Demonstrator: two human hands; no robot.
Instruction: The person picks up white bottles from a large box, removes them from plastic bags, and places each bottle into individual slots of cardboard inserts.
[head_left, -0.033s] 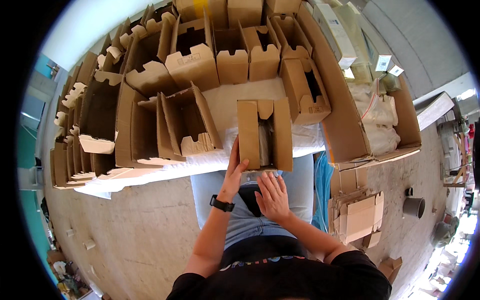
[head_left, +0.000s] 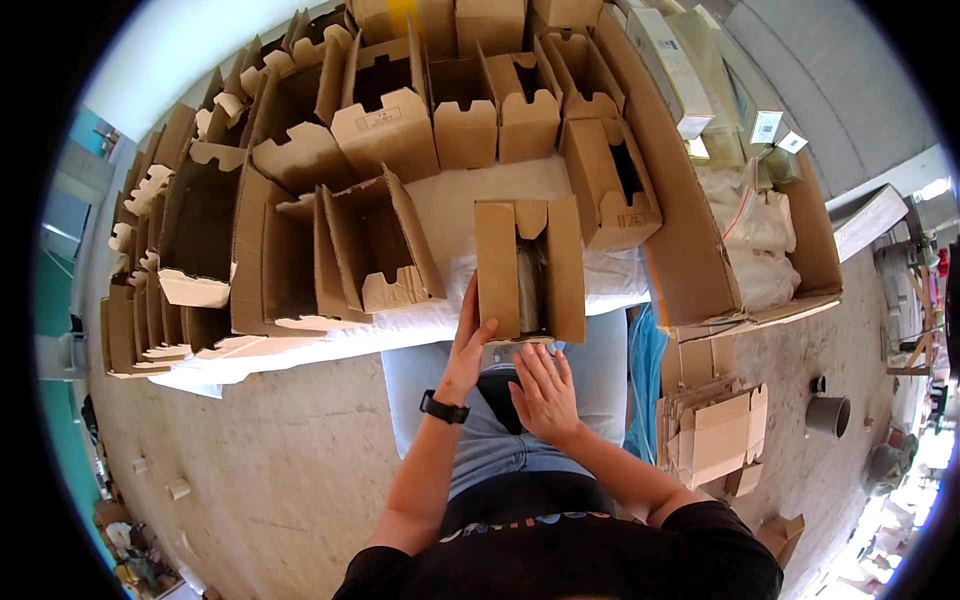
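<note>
A small brown cardboard box (head_left: 497, 268) stands in front of me at the table's near edge. Its two long top flaps are partly parted, and through the gap shows something clear, like plastic wrapping (head_left: 529, 285); what it wraps is hidden. My left hand (head_left: 466, 347) grips the box's left side, thumb on the near corner and the fingers mostly out of sight. My right hand (head_left: 546, 395) lies against the near end of the box, palm down, fingers stretched out. A dark watch (head_left: 444, 406) is on my left wrist.
Rows of open-topped cardboard boxes (head_left: 385, 125) line the far and left sides of the white-covered table (head_left: 490, 180). On the right, a large carton (head_left: 680, 230) holds plastic bags and long narrow boxes. Flattened cardboard (head_left: 715, 435) and a grey bin (head_left: 828, 414) are lower right.
</note>
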